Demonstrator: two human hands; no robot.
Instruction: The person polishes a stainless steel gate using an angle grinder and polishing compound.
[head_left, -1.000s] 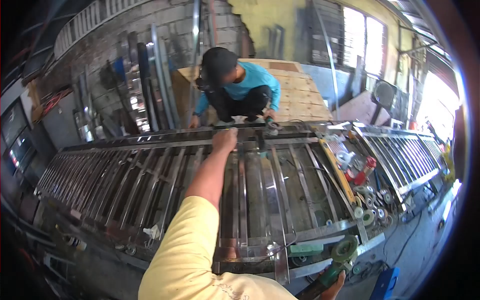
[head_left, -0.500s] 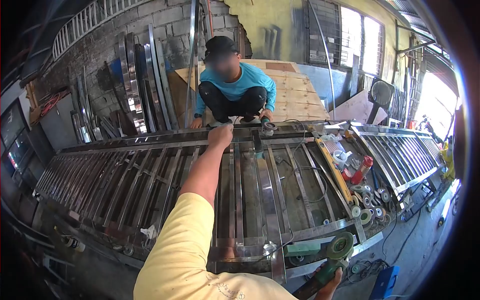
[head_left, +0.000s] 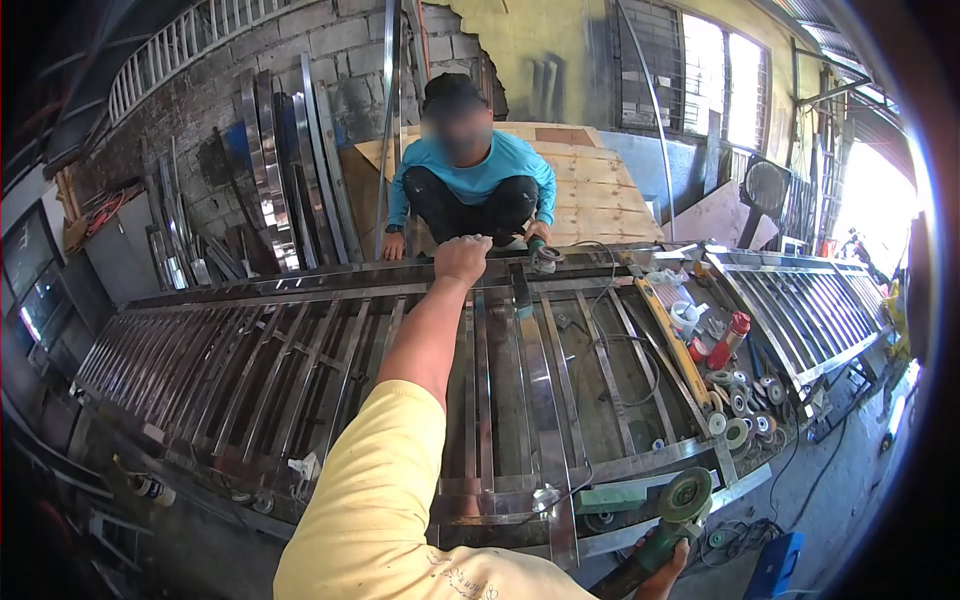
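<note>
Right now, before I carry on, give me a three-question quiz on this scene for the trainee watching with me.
1. True or false: the left hand rests on the far top rail of the steel gate frame.
2. What does the right hand hold? A) a hammer B) a green angle grinder C) a tape measure
3. Fill in: the co-worker in the blue shirt crouches at the ____ side of the frame, with a second grinder by one hand.

Key: 1 true; 2 B; 3 far.
</note>
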